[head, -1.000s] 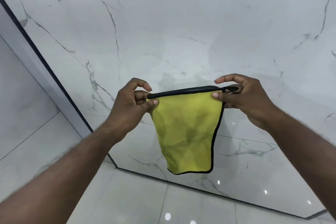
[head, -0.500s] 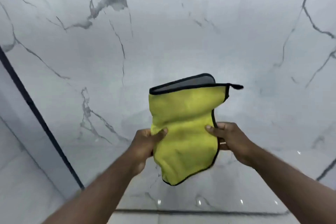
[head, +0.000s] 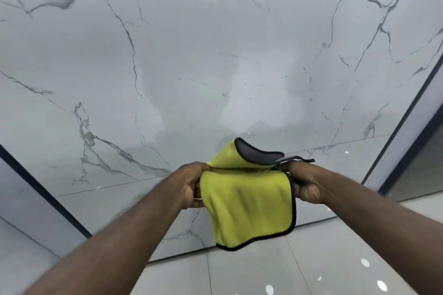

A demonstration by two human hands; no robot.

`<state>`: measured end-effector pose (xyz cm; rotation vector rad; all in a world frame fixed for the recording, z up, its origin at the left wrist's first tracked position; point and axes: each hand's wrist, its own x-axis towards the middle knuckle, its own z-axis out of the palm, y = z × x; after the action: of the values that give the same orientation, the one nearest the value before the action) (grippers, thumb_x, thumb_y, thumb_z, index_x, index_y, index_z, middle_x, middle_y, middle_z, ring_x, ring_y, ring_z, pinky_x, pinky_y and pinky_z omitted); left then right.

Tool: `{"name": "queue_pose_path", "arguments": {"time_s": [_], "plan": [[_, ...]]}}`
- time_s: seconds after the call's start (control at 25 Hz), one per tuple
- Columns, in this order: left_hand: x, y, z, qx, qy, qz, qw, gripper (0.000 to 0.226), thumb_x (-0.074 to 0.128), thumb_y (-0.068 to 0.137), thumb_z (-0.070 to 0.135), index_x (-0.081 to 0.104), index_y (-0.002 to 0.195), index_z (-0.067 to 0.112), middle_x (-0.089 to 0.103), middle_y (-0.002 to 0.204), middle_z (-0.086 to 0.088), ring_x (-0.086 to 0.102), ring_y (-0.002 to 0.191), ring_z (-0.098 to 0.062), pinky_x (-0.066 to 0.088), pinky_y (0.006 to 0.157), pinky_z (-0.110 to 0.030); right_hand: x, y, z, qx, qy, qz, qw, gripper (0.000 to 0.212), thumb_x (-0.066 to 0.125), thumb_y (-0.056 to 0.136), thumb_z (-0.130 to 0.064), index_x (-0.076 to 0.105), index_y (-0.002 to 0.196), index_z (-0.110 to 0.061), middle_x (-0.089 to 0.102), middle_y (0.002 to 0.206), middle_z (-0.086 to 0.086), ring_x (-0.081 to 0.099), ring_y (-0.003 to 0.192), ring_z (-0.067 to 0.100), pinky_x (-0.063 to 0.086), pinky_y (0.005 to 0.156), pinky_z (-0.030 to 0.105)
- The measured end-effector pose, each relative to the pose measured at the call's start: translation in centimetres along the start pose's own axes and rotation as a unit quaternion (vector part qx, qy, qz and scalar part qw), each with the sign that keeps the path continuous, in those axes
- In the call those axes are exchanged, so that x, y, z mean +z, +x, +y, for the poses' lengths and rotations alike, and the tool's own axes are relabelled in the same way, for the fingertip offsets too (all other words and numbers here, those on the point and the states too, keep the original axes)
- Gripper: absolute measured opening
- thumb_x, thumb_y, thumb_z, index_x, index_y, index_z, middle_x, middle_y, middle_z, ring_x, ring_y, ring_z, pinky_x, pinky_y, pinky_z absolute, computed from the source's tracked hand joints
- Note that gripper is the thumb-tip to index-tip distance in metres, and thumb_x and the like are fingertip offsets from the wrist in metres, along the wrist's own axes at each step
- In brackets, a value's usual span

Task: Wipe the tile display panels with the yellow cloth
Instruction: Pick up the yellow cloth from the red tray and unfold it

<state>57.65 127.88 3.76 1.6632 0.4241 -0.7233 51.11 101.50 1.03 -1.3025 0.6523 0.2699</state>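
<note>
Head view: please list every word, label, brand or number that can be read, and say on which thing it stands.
There are none. The yellow cloth shows no readable label or print, and the marble tile panel bears only grey veins.

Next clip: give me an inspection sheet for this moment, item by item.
Surface: white marble-look tile panel, grey veins, glossy.
Job's things: yellow cloth, black-edged, folded over, grey back showing on the top flap.
Clutter: nothing seen.
Grippers: left hand and right hand each grip a side of the cloth, in front of the panel.
Cables: nothing seen.
Surroundings: dark frame strips at both sides; glossy floor tiles below.
</note>
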Motion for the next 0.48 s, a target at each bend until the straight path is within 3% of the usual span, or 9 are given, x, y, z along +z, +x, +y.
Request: {"name": "queue_pose_path", "arguments": {"time_s": [0.08, 0.16, 0.24, 0.32, 0.36, 0.48], "plan": [[0.3, 0.2, -0.6, -0.018, 0.011, -0.013, 1.000, 0.025, 0.060, 0.101, 0.019, 0.064, 0.077, 0.014, 0.063, 0.063, -0.004, 0.062, 0.057, -0.022, 0.051, 0.062, -0.034, -0.7, 0.2, 1.1, 0.002, 0.002, 0.004, 1.000, 0.022, 0.057, 0.102, -0.001, 0.070, 0.120, 0.004, 0.077, 0.098, 0.020, 0.073, 0.073, 0.027, 0.065, 0.072, 0.042], [0.4, 0.5, -0.5, 0.027, 0.013, -0.009, 1.000, 0.027, 0.065, 0.102, 0.023, 0.067, 0.078, 0.012, 0.066, 0.064, -0.006, 0.063, 0.053, -0.021, 0.056, 0.061, -0.032, -1.7, 0.2, 1.3, -0.043, -0.023, 0.010, 0.999, 0.026, 0.066, 0.100, -0.005, 0.065, 0.126, -0.004, 0.075, 0.100, 0.017, 0.068, 0.073, 0.024, 0.064, 0.067, 0.041], [0.8, 0.5, 0.4, 0.114, 0.019, 0.000, 0.993, 0.028, 0.073, 0.103, 0.031, 0.076, 0.092, 0.005, 0.077, 0.084, -0.014, 0.072, 0.072, -0.027, 0.063, 0.069, -0.036, -2.9, -0.1, 0.4, -0.102, -0.045, 0.018, 0.994, 0.033, 0.074, 0.097, -0.008, 0.060, 0.124, -0.019, 0.072, 0.097, 0.009, 0.063, 0.073, 0.020, 0.058, 0.060, 0.034], [1.1, 0.5, 1.3, 0.196, 0.027, 0.007, 0.980, 0.029, 0.080, 0.099, 0.027, 0.077, 0.108, 0.000, 0.082, 0.101, -0.017, 0.078, 0.092, -0.031, 0.064, 0.075, -0.034, -3.9, -0.6, -1.2, -0.161, -0.058, -0.027, 0.985, 0.039, 0.076, 0.094, -0.004, 0.062, 0.125, -0.024, 0.069, 0.092, 0.006, 0.066, 0.081, 0.021, 0.061, 0.070, 0.037], [1.4, 0.6, 1.7, 0.233, 0.034, 0.016, 0.972, 0.028, 0.085, 0.094, 0.020, 0.075, 0.114, 0.002, 0.082, 0.102, -0.015, 0.079, 0.097, -0.030, 0.063, 0.075, -0.030, -4.5, -0.5, -2.1, -0.185, -0.067, -0.056, 0.979, 0.043, 0.077, 0.091, 0.000, 0.065, 0.126, -0.023, 0.069, 0.090, 0.007, 0.068, 0.084, 0.021, 0.062, 0.075, 0.038], [2.6, 0.4, 3.5, 0.332, 0.099, 0.070, 0.936, 0.062, 0.095, 0.078, 0.005, 0.060, 0.126, 0.022, 0.081, 0.095, -0.006, 0.076, 0.095, -0.023, 0.058, 0.079, -0.031, -6.4, 0.3, -4.9, -0.257, -0.146, -0.062, 0.953, 0.059, 0.087, 0.075, 0.007, 0.072, 0.126, -0.019, 0.072, 0.091, 0.008, 0.069, 0.089, 0.022, 0.064, 0.088, 0.038]]}}
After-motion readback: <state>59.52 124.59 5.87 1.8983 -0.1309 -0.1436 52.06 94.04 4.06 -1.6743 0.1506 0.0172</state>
